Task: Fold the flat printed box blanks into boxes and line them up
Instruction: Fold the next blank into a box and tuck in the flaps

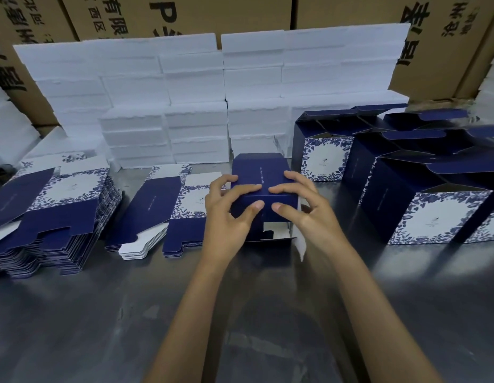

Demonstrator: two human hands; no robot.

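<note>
Standing behind: one wall of white foam blocks (168,87). Lying left: two stacks of flat blanks (55,205). Lining up right: three folded boxes (434,205), tops open, insides hidden. Pressing centre box (264,186) on table (102,313): left hand (226,214), right hand (306,208), fingers curling round it.

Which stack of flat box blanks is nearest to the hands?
The shorter stack, just beside the left hand. The taller stack lies farther away, at the table's left edge.
</note>
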